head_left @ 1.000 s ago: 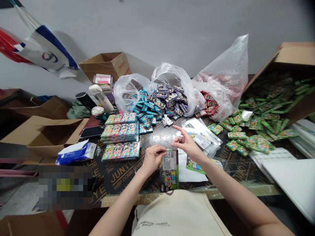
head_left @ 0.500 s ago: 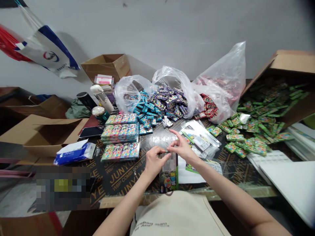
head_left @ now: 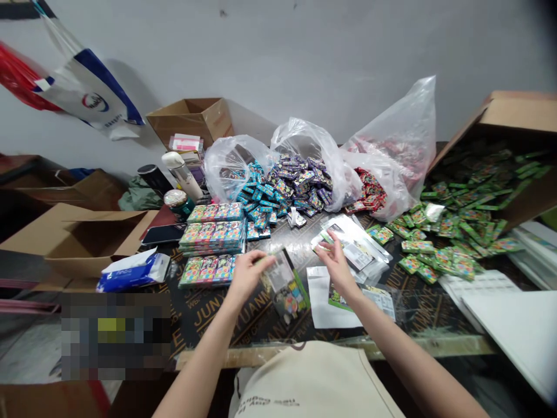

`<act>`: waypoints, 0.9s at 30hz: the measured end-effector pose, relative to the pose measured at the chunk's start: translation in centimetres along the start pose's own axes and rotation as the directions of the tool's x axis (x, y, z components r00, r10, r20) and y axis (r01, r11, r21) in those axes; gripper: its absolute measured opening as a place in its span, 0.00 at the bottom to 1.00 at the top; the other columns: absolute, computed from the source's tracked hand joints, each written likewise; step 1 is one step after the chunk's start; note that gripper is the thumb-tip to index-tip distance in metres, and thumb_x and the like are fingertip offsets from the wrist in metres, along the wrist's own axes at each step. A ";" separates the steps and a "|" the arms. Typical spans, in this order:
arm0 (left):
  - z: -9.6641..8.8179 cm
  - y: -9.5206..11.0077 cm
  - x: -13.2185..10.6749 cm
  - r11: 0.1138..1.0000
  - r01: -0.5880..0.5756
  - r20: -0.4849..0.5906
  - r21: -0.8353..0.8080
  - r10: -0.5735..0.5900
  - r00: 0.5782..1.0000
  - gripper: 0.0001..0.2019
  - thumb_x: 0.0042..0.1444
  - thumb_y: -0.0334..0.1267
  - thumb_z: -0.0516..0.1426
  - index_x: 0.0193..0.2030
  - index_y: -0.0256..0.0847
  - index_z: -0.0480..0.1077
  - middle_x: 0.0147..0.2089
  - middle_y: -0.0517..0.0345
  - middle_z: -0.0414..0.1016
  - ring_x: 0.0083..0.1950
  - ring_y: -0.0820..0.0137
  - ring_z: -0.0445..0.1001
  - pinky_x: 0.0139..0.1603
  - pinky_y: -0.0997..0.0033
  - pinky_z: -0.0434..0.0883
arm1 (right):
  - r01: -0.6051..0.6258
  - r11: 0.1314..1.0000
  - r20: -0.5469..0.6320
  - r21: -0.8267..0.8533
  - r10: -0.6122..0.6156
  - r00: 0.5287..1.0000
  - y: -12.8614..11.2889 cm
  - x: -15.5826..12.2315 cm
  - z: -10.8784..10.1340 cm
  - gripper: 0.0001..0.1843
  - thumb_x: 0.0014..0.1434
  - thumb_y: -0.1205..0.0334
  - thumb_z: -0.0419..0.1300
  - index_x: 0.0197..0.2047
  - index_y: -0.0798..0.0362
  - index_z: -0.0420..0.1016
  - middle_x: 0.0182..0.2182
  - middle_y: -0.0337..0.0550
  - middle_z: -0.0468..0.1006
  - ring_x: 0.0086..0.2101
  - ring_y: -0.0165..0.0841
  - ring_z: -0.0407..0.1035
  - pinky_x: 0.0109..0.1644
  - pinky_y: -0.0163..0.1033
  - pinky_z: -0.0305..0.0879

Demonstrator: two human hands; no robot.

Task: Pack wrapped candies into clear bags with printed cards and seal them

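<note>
My left hand (head_left: 247, 276) pinches the upper left edge of a flat printed packet (head_left: 289, 295), dark with a green side edge and colourful print. The packet hangs tilted above the front of the table. To its right, my right hand (head_left: 338, 270) holds nothing, its fingers apart. Under and beyond the right hand lie clear plastic sleeves with printed cards (head_left: 354, 244). A white sheet (head_left: 319, 307) with another green-edged printed packet (head_left: 337, 297) lies below that hand. Left of my left hand are stacks of wrapped multicoloured small boxes (head_left: 213, 238).
Behind stand plastic bags holding blue (head_left: 261, 197), purple (head_left: 302, 177) and red small packs (head_left: 369, 191). Green small packs (head_left: 452, 232) spill from a tipped carton (head_left: 517, 113) at right. At left are an open carton (head_left: 87, 244), a wipes pack (head_left: 133, 271) and bottles (head_left: 183, 174).
My hands have moved apart. The left has carried the printed packet slightly left and tilted it; the right has let go and shifted right, its fingers spread.
</note>
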State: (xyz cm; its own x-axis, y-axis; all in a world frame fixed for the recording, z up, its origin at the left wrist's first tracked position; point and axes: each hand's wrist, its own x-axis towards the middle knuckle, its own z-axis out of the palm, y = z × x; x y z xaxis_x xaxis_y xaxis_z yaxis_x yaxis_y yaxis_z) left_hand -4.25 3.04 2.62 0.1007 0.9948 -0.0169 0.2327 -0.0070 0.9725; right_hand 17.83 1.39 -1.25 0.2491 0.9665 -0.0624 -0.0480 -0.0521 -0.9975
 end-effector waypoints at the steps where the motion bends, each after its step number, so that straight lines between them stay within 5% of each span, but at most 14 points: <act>1: -0.7 -0.2 0.1 0.989 0.043 -0.087 -0.138 -0.056 0.995 0.10 0.42 0.42 0.62 0.26 0.36 0.72 0.24 0.62 0.72 0.25 0.75 0.67 0.27 0.77 0.63 | -0.025 1.000 -0.005 0.004 0.025 1.000 0.3 -0.3 -0.5 0.36 0.51 0.52 0.58 0.61 0.40 0.49 0.46 0.44 0.67 0.43 0.33 0.66 0.47 0.41 0.62; 5: -1.1 -1.6 -0.6 0.767 0.110 -0.155 -0.632 -0.265 0.952 0.13 0.40 0.41 0.64 0.31 0.37 0.70 0.28 0.63 0.73 0.26 0.76 0.70 0.27 0.78 0.67 | -0.249 0.961 0.178 0.120 0.226 0.958 1.5 -2.0 -0.9 0.38 0.51 0.50 0.60 0.61 0.41 0.48 0.38 0.43 0.74 0.38 0.37 0.70 0.41 0.44 0.67; 9: 1.1 -3.5 -3.1 0.634 0.183 -0.046 -0.751 -0.327 0.944 0.15 0.41 0.39 0.64 0.35 0.37 0.68 0.35 0.57 0.75 0.34 0.71 0.73 0.34 0.73 0.70 | -0.197 0.935 0.157 0.295 0.156 0.975 1.3 -2.2 -0.6 0.43 0.45 0.55 0.65 0.61 0.44 0.48 0.34 0.41 0.76 0.34 0.36 0.72 0.37 0.42 0.69; 11: 1.6 -4.4 -4.2 0.705 0.252 -0.012 -0.663 -0.346 0.938 0.16 0.42 0.39 0.63 0.38 0.38 0.67 0.37 0.55 0.75 0.37 0.69 0.74 0.38 0.69 0.71 | -0.115 0.949 0.097 0.294 0.090 0.991 0.3 -1.7 -0.9 0.44 0.44 0.56 0.66 0.61 0.45 0.48 0.34 0.41 0.76 0.33 0.36 0.72 0.34 0.41 0.70; 13: 1.5 -4.7 -4.7 0.862 0.217 -0.109 -0.459 -0.297 0.949 0.19 0.42 0.38 0.64 0.41 0.39 0.66 0.41 0.53 0.73 0.43 0.66 0.73 0.45 0.65 0.69 | -0.050 0.974 0.133 0.219 0.021 0.991 -0.9 -1.2 -1.3 0.44 0.45 0.59 0.65 0.61 0.45 0.47 0.32 0.39 0.76 0.31 0.34 0.72 0.33 0.39 0.69; 16: 1.2 -3.7 -4.5 0.997 -0.007 -0.228 -0.075 -0.010 0.974 0.24 0.42 0.38 0.64 0.48 0.43 0.65 0.50 0.53 0.69 0.53 0.63 0.67 0.54 0.61 0.62 | 0.035 0.999 0.329 0.039 -0.046 0.943 -1.9 -1.4 -1.0 0.41 0.47 0.64 0.63 0.61 0.45 0.48 0.25 0.33 0.72 0.27 0.30 0.69 0.31 0.34 0.66; 20: 1.7 -1.2 -3.6 0.955 -0.263 -0.010 0.140 0.267 0.964 0.17 0.47 0.36 0.60 0.46 0.45 0.69 0.51 0.53 0.67 0.53 0.63 0.66 0.55 0.60 0.61 | 0.185 0.965 0.464 -0.185 -0.080 0.882 -1.7 -2.8 0.9 0.37 0.48 0.66 0.62 0.60 0.46 0.54 0.27 0.35 0.72 0.25 0.27 0.65 0.30 0.33 0.64; 24: 2.0 -0.4 -3.2 0.941 -0.284 0.034 0.181 0.283 0.958 0.10 0.48 0.32 0.59 0.39 0.43 0.73 0.39 0.55 0.69 0.42 0.68 0.70 0.43 0.67 0.67 | 0.358 0.902 0.343 -0.240 -0.266 0.901 -1.1 -4.0 2.3 0.34 0.49 0.66 0.61 0.59 0.44 0.55 0.46 0.44 0.70 0.33 0.31 0.67 0.38 0.39 0.67; 27: 1.7 -0.6 -3.0 0.938 -0.290 0.046 0.192 0.286 0.957 0.10 0.48 0.32 0.59 0.38 0.43 0.74 0.37 0.56 0.68 0.40 0.69 0.69 0.40 0.70 0.67 | 0.462 0.858 0.344 -0.222 -0.375 0.861 -0.7 -4.3 2.6 0.29 0.53 0.65 0.58 0.58 0.42 0.57 0.45 0.44 0.71 0.38 0.34 0.68 0.42 0.41 0.67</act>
State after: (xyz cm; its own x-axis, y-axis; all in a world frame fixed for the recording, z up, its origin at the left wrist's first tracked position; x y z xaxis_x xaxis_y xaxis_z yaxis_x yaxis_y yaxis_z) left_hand -3.09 -0.11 1.72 0.2074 0.9454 0.2515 0.3748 -0.3142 0.8722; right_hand 14.31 -2.13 -0.17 -0.0999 0.9381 0.3315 0.2890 0.3462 -0.8925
